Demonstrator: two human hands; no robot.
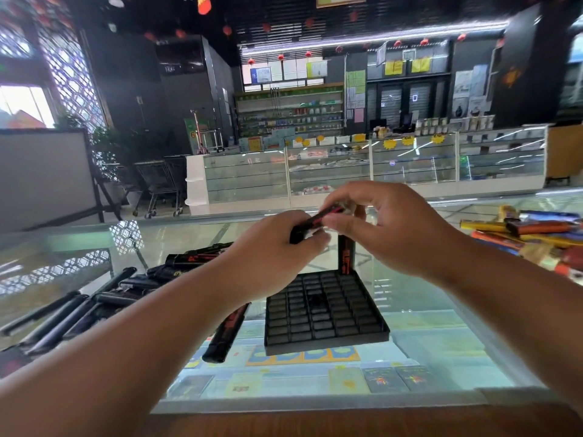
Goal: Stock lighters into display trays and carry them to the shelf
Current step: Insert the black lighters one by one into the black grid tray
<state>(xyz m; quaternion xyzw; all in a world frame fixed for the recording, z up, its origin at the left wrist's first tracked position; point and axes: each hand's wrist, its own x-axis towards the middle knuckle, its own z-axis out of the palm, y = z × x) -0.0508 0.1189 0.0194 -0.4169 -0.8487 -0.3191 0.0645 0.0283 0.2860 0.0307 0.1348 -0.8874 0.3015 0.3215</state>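
Observation:
A black display tray (325, 313) with a grid of small slots sits on the glass counter in front of me. One black lighter with red print (346, 255) stands upright in its far right corner. Above the tray, my left hand (268, 257) and my right hand (388, 228) both pinch one black and red lighter (315, 220), held roughly level between them. A pile of black lighters (126, 291) lies on the glass to the left. Another lighter (225, 334) lies flat beside the tray's left edge.
The glass counter (426, 310) shows cards and boxes underneath. A heap of colourful packets (530, 238) lies at the right. A wooden edge (315, 421) runs along the near side. Glass showcases (362, 168) and shelves stand across the aisle.

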